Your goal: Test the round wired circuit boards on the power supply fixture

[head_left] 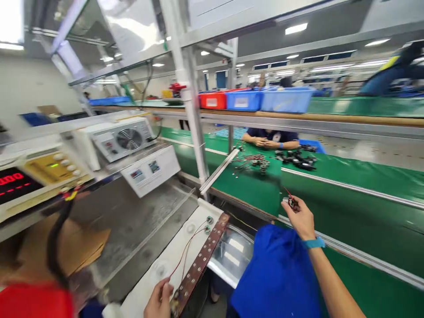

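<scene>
My left hand (159,300) is low in the view, finger and thumb closed on the end of a thin red wire (184,252). The wire runs up to small round green boards (208,225) on a white surface (179,238). Beside that hand lies a brown strip (202,260) with a row of round metal spots. At the right, my right hand (302,217), with a teal wristband, pinches a small round part with a red wire (290,202) above the green bench. The fingers partly cover it.
Loose wired parts (256,161) and black parts (298,159) lie on the green bench (261,190), before a seated person's hands (265,142). Blue cloth (278,274) rises between my arms. A metal post (190,101), power supply (122,137) and yellow-panelled meter (49,170) stand left.
</scene>
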`<control>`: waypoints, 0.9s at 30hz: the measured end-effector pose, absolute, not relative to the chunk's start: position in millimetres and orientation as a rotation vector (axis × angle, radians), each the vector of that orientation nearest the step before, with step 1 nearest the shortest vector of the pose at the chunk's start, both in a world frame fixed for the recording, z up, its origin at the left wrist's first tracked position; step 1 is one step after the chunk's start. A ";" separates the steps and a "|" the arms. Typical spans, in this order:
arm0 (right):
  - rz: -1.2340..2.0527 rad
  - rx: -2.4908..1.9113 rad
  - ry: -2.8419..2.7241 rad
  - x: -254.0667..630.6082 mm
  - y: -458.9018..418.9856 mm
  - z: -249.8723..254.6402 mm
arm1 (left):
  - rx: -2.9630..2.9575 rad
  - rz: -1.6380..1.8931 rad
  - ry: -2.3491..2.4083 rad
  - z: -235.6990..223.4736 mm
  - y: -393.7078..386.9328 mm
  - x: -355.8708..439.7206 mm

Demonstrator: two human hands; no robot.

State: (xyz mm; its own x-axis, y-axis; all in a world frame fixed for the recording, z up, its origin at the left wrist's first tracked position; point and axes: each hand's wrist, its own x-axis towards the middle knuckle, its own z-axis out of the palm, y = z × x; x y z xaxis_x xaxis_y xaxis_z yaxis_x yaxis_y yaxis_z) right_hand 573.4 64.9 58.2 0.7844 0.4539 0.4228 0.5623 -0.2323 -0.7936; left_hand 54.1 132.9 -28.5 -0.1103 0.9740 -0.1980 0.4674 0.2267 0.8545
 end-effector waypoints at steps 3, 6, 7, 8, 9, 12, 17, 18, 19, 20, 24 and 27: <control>0.133 -1.619 -1.197 485.8 91.1 90.1 | 1.433 0.962 1.721 3.4 118.1 60.6; 0.387 -1.336 -1.708 401.1 106.8 112.8 | 1.648 1.302 1.924 45.2 99.6 72.7; 0.471 -1.217 -1.866 375.1 111.4 116.2 | 1.768 1.409 1.962 58.7 93.8 75.5; 0.552 -1.099 -2.004 350.3 116.8 116.7 | 1.891 1.475 1.990 70.4 88.5 76.6; 0.624 -0.993 -2.114 327.0 123.2 114.2 | 2.013 1.483 2.000 79.6 83.9 75.9; 0.755 -0.867 -2.270 266.0 150.0 89.1 | 2.149 1.102 2.022 87.4 74.0 63.4; 0.713 -1.259 -2.411 191.9 200.3 25.7 | 1.599 0.511 2.026 52.0 55.8 32.0; 0.680 -1.348 -2.452 180.7 207.5 15.7 | 1.523 0.551 1.985 42.8 50.5 27.7; 0.646 -1.418 -2.489 170.8 213.4 7.4 | 1.448 0.621 1.931 33.9 44.9 24.6; 0.611 -1.468 -2.519 162.2 217.9 0.5 | 1.360 0.693 1.859 25.4 39.1 22.8; 0.494 -1.523 -2.593 141.8 224.4 -16.1 | 0.956 0.836 1.524 -1.6 20.3 25.0; 0.446 -1.546 -2.626 137.6 223.7 -22.6 | 0.758 0.850 1.391 -6.3 14.1 29.0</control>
